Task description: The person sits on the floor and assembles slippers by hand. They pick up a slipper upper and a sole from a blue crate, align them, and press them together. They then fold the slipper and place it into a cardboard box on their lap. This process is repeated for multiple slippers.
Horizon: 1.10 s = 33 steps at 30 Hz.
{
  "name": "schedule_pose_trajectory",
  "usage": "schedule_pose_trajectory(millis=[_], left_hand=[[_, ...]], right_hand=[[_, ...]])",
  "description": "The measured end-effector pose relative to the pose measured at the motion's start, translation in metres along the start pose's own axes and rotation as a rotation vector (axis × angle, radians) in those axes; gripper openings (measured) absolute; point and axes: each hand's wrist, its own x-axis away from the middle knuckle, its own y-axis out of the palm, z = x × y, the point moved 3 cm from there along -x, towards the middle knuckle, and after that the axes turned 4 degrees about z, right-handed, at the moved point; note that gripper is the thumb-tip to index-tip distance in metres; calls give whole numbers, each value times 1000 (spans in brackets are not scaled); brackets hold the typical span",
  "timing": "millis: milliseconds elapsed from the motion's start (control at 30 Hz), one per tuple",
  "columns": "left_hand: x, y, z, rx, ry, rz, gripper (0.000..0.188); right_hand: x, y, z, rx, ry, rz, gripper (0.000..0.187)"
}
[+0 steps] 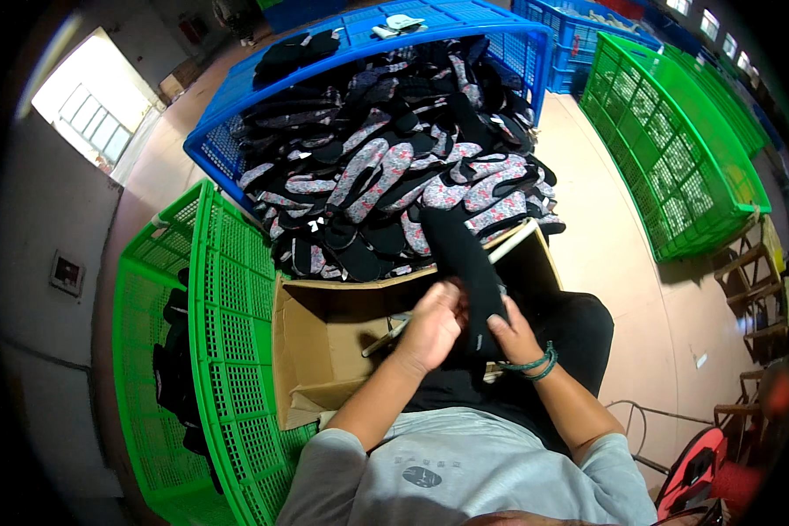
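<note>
A long black slipper [460, 254] stands tilted in front of me, its far end over the edge of the slipper pile. My right hand [515, 336] grips its near part, thumb on the side. At its left side my left hand [436, 323] is closed, slightly blurred, with the fingertips against the slipper and partly hidden by it. Beyond lies a big heap of black slippers [381, 180] with pink-and-grey floral insoles, spilling from a tipped blue crate [223, 96]. An open cardboard box [302, 337] sits below my hands, and a pale rod [513, 241] shows behind the slipper.
A green mesh crate [237, 351] with black items stands at my left. Another green crate [666, 149] is on the right, near blue crates [579, 35] at the back. Wooden stools [749, 272] and a red-and-black seat [693, 469] are at the right edge.
</note>
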Motion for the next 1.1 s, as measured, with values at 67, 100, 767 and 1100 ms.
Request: schedule_pose_trajectory(millis=[67,100,767,1100], left_hand=[[-4,7,16,285,-5,53,40],[-2,20,25,364,14,24,44],[22,-23,-29,-808,-47,47,39],[16,-16,-53,-89,-101,232,39]], right_hand=[[6,4,0,264,-70,-108,70],[8,13,-8,274,-70,-148,74],[-9,-24,-9,-424,137,212,32],[1,-20,-14,-358,-55,-70,37]])
